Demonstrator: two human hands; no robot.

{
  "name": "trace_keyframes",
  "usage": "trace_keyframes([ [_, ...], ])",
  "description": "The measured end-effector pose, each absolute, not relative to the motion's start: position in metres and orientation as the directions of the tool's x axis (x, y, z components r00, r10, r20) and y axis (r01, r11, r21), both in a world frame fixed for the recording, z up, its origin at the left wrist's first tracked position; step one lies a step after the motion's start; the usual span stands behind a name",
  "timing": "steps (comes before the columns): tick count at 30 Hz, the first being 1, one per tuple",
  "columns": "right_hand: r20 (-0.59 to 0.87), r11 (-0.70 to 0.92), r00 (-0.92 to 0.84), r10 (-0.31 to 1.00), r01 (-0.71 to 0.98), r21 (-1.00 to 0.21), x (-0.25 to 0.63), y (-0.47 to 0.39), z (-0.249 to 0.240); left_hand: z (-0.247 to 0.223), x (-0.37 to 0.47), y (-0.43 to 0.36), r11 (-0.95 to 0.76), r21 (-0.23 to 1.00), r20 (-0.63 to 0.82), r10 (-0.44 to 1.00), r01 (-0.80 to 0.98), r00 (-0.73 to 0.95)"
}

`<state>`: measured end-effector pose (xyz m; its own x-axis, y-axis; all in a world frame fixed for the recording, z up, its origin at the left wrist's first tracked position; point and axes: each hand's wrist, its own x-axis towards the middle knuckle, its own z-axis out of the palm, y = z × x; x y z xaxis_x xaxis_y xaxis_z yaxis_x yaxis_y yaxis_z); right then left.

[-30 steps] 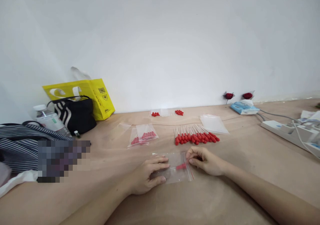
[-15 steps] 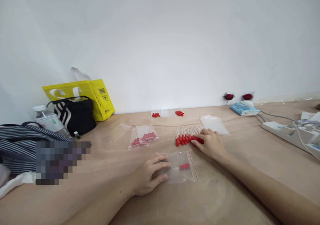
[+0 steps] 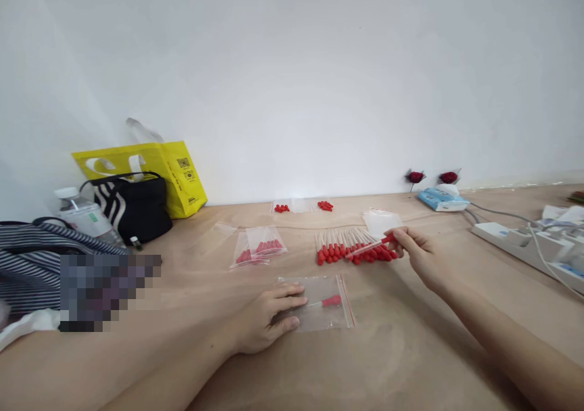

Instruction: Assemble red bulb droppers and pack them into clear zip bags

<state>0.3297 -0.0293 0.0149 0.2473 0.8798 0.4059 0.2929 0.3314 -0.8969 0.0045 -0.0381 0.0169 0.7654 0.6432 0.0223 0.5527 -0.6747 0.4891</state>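
Note:
My left hand [image 3: 269, 315] lies with its fingers spread on the left end of a clear zip bag [image 3: 314, 318]. One dropper [image 3: 332, 301] with a red rubber bulb rests inside that bag, its tip toward my fingers. Held by its red bulb in my closed right hand [image 3: 413, 250] is another dropper [image 3: 368, 248], its clear tube pointing left and slightly down. Beneath it, a row of droppers [image 3: 335, 252] lies side by side, red bulbs toward me and tubes toward the wall. Two overlapping zip bags [image 3: 260, 245] holding red-bulbed droppers lie left of the row.
Bags with red bulbs [image 3: 281, 208] lie by the wall. Unfilled-looking zip bags [image 3: 382, 219] sit behind the row. At right are a tissue pack [image 3: 442, 199], a power strip [image 3: 502, 241] and cables. A yellow bag [image 3: 185, 180], black pouch [image 3: 146, 207] and bottle [image 3: 86, 219] stand left.
My right hand has lifted a dropper from the row and moved right and a little up with it. My left hand stays on the bag. The view has shifted slightly.

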Motion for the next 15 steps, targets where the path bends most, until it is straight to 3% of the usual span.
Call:
trace_keyframes([
  [3, 0.272, 0.253, 0.163, 0.949, 0.127, -0.959, 0.331, -0.029, 0.003, 0.016, 0.003, -0.037, -0.669, 0.489, 0.016, 0.648, 0.559, 0.762],
  [7, 0.164, 0.159, 0.091, 0.982, 0.064, -0.985, 0.321, -0.027, -0.014, 0.016, 0.003, -0.037, -0.664, 0.49, 0.013, 0.653, 0.565, 0.757],
  [10, 0.116, 0.116, 0.031, 0.993, 0.005, -0.993, 0.313, -0.03, -0.016, 0.017, 0.003, -0.038, -0.664, 0.473, 0.019, 0.664, 0.578, 0.747],
  [15, 0.1, 0.099, -0.213, 0.972, -0.015, -0.995, 0.301, -0.042, -0.009, 0.018, 0.004, -0.04, -0.661, 0.454, 0.034, 0.683, 0.597, 0.73],
])
